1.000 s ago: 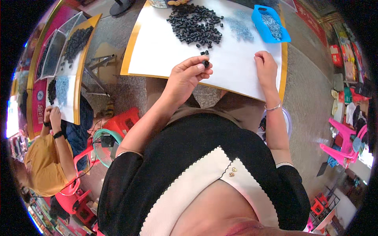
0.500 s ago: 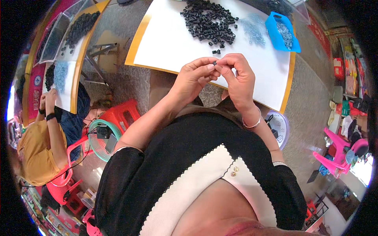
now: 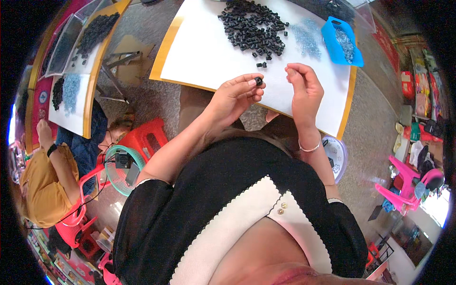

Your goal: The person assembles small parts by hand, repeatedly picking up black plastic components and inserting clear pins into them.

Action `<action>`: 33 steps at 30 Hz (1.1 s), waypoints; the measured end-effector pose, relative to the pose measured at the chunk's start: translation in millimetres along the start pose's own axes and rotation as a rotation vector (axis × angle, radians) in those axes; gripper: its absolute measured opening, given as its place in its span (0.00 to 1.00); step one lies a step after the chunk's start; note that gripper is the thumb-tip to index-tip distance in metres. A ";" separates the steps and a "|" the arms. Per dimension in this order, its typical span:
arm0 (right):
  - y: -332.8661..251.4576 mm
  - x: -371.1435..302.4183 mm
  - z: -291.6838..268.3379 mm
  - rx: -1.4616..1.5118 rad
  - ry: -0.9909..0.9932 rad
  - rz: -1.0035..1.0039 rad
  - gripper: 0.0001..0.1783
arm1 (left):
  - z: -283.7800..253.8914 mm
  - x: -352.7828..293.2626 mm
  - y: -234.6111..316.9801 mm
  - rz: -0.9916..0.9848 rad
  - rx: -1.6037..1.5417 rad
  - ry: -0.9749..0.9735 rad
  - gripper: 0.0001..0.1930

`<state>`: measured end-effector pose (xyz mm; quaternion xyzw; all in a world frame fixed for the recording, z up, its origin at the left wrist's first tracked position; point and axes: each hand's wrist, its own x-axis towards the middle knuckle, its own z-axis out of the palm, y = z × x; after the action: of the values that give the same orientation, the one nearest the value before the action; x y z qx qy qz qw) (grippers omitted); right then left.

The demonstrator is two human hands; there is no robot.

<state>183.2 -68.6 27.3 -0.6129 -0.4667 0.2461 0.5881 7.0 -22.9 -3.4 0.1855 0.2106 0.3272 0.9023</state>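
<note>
My left hand [image 3: 236,95] pinches a small black cylindrical plastic piece [image 3: 259,81] between thumb and fingers; a round opening seems to show in its end. To the right and apart from it, my right hand [image 3: 306,90] is raised over the white tabletop [image 3: 194,61], thumb and fingertips pressed together. Whether anything tiny is between them is too small to tell. Beyond the hands lies a pile of similar black pieces [image 3: 251,28], a few of them loose at its near end. Right of the pile, small clear bluish pieces [image 3: 307,38] are spread on the table.
A blue scoop-like tray [image 3: 352,45] holding more clear pieces stands at the table's right edge. To my left, a co-worker in a yellow top [image 3: 47,190] sits at a similar table. A green basket [image 3: 111,164] and red stool [image 3: 149,137] stand beside my left arm.
My right hand has moved away from the left, to the right. The black piece stays in my left hand and shows more plainly. The co-worker's arm has drawn back from the other table's pieces.
</note>
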 end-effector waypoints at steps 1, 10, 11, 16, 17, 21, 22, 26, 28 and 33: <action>6.4 5.8 -1.9 -0.131 0.018 -0.033 0.05 | 0.4 0.2 -1.0 -0.033 0.032 0.005 0.14; 38.8 17.0 25.7 -0.594 -0.148 -0.310 0.08 | -3.1 0.7 -1.4 -0.106 0.120 0.061 0.16; 40.6 16.7 27.6 -0.593 -0.146 -0.310 0.08 | -4.0 0.5 -1.2 -0.100 0.120 0.082 0.15; 50.1 18.5 28.8 -0.556 -0.086 -0.307 0.08 | -10.7 4.4 -1.7 -0.077 0.122 0.084 0.15; 47.9 18.2 28.8 -0.555 -0.086 -0.307 0.08 | -10.4 4.8 -0.7 -0.061 0.118 0.079 0.15; 19.8 14.3 20.6 -0.014 -0.124 0.177 0.10 | -4.3 3.4 4.7 -0.049 0.121 0.124 0.15; 10.4 12.9 18.5 0.249 -0.179 0.418 0.11 | -3.3 3.6 6.3 -0.020 0.107 0.123 0.14; -3.2 1.8 16.3 0.381 -0.228 0.460 0.11 | -2.1 1.2 9.0 0.048 0.097 0.108 0.13; -4.1 -3.5 16.9 0.424 -0.238 0.425 0.11 | 3.1 -0.1 10.5 0.055 0.112 0.110 0.13; -15.0 -9.4 18.8 0.337 -0.233 0.350 0.10 | 8.2 -2.4 10.8 0.089 0.162 0.107 0.14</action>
<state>158.8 -69.4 35.7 -0.5454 -0.3704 0.4872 0.5727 3.9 -18.4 9.3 0.2490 0.2759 0.3586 0.8563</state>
